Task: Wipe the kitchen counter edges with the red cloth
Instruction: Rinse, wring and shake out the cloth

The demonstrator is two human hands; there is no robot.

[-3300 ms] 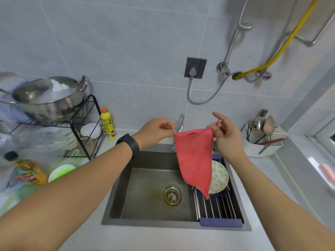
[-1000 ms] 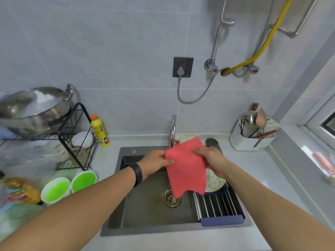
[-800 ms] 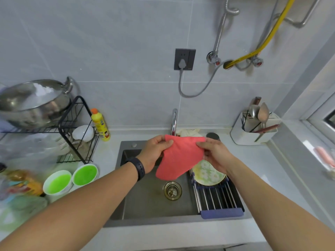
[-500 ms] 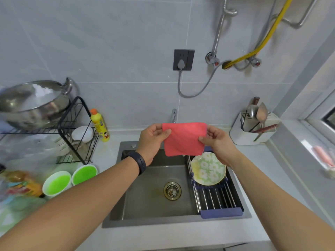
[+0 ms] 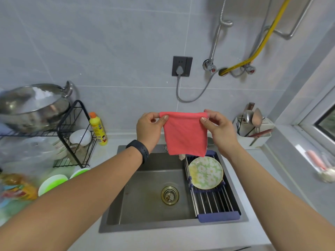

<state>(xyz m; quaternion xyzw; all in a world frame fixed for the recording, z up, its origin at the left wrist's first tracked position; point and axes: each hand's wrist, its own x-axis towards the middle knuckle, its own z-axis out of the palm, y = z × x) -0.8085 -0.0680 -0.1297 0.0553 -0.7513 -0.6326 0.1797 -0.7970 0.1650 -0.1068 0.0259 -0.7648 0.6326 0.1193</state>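
The red cloth (image 5: pixel 185 134) hangs folded in a neat rectangle above the back of the sink. My left hand (image 5: pixel 150 130) pinches its top left corner and my right hand (image 5: pixel 218 130) pinches its top right corner. The cloth hides the tap behind it. The pale grey counter (image 5: pixel 174 238) runs around the sink, with its front edge at the bottom of the view.
A steel sink (image 5: pixel 145 194) holds a roll-up drying rack (image 5: pixel 213 201) with a flowered plate (image 5: pixel 205 173). To the left stand a black dish rack (image 5: pixel 72 134), a yellow bottle (image 5: pixel 97 129) and green bowls (image 5: pixel 52 183). A utensil holder (image 5: pixel 253 133) stands at the right.
Both hands lifted the cloth from over the sink and folded it from a long hanging drape into a short flat rectangle held by its top corners.
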